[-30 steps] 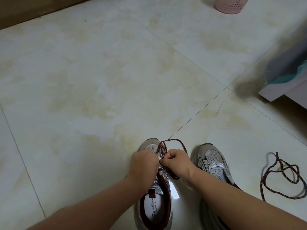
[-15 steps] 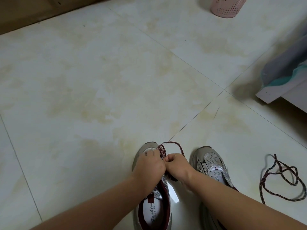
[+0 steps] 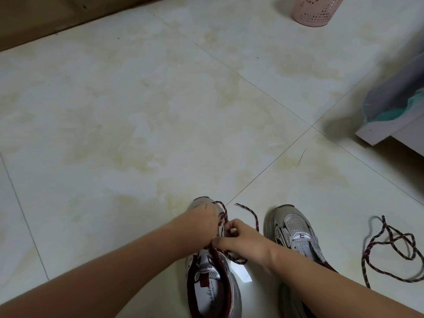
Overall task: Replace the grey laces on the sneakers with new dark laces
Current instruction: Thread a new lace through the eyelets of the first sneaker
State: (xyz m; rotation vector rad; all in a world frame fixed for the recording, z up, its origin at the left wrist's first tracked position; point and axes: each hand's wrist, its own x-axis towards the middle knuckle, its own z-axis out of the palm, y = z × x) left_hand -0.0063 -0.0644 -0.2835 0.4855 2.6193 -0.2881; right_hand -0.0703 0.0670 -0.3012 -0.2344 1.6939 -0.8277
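Head view, looking down at a pale tiled floor (image 3: 137,111). Landmark: the left sneaker (image 3: 212,278), grey and white with a maroon collar, standing on the floor at the bottom centre, toe pointing away.

Both hands sit over the forward half of the left sneaker. The left hand (image 3: 202,222) covers the toe and eyelet area, fingers curled down, with the dark lace (image 3: 223,216) running along its right edge; it appears to grip the lace, though the fingertips are hidden. The right hand (image 3: 243,239) lies just right of the left hand, touching it, thumb and fingers curled and pinching the same lace above the tongue.

The dark lace is maroon with light flecks. One part loops over the toe beside the left hand. A free end arcs out to the right of the sneaker's toe, above the right hand, its tip off the shoe. Another stretch crosses the sneaker's throat below the hands.

The right sneaker (image 3: 296,235) stands just right of the left sneaker, parallel, its rear hidden by the right forearm. No lace is visible on its front.

A second dark lace (image 3: 390,255) lies loosely coiled on the floor, well right of the left sneaker, beyond the right sneaker.

Far ahead and right of the left sneaker: a pink perforated bin (image 3: 317,10) at the top edge.
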